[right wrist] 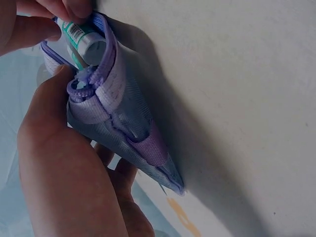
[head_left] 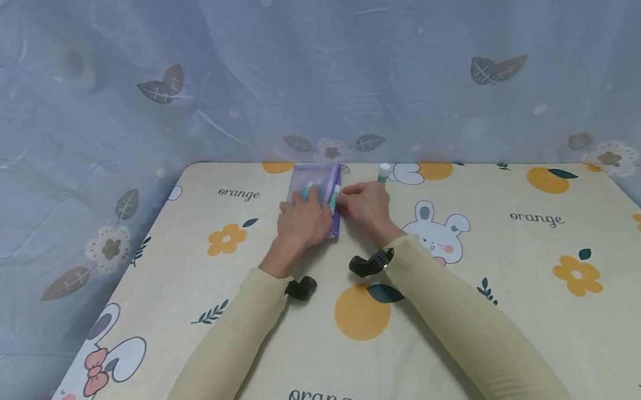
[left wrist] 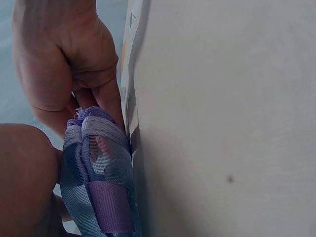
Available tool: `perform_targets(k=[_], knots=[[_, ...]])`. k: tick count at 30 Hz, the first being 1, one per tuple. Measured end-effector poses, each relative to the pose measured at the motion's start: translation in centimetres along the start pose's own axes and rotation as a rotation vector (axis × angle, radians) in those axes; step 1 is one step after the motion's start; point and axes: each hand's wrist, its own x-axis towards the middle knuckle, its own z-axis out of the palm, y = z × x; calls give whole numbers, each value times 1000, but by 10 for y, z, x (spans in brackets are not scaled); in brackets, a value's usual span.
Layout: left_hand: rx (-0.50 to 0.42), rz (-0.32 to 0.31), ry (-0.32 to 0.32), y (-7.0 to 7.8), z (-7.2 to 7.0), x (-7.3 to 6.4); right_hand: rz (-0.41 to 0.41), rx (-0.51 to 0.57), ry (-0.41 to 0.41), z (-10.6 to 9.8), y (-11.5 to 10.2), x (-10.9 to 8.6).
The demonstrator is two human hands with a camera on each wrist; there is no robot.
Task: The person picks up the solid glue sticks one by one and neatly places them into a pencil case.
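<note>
In the head view a purple mesh zip pouch (head_left: 312, 173) lies near the table's back edge. My left hand (head_left: 304, 219) rests across it; the right wrist view shows that hand's thumb at the pouch mouth and its fingers round the far side. With its fingertips my right hand (head_left: 367, 206) pinches a white and green glue stick (right wrist: 89, 42), which sits between the zip edges in the open mouth. Something teal shows through the mesh under the left fingers. The left wrist view has the pouch's closed end and purple tab (left wrist: 111, 206) up close, hiding the glue stick.
A second white-capped, green-banded tube (head_left: 384, 172) stands behind the right hand. A patterned cloth (head_left: 442, 338) with rabbits and oranges covers the table. A grey-blue curtain (head_left: 313, 61) hangs right behind its back edge.
</note>
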Motion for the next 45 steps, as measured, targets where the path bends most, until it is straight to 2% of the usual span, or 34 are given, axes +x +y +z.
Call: perform_targets(k=[7,13,17,26,38,45], knots=[[-22,10,17,1,-2,1,-84,-3,-86,-4,2,-1],[-20,12,12,3,-4,0,-95,-78,-72,-14,5,-3],[-11,1,4,2,-4,0,-112,-64,-81,-19,7,-3],[-21,20,19,1,-3,2,-224,-38,-71,-29,4,-4],[-15,-2,8,-5,-4,0,-366,8,-112,-32,5,-8],[-25,15,12,-3,4,1,-404,3,-104,-42,10,-8]])
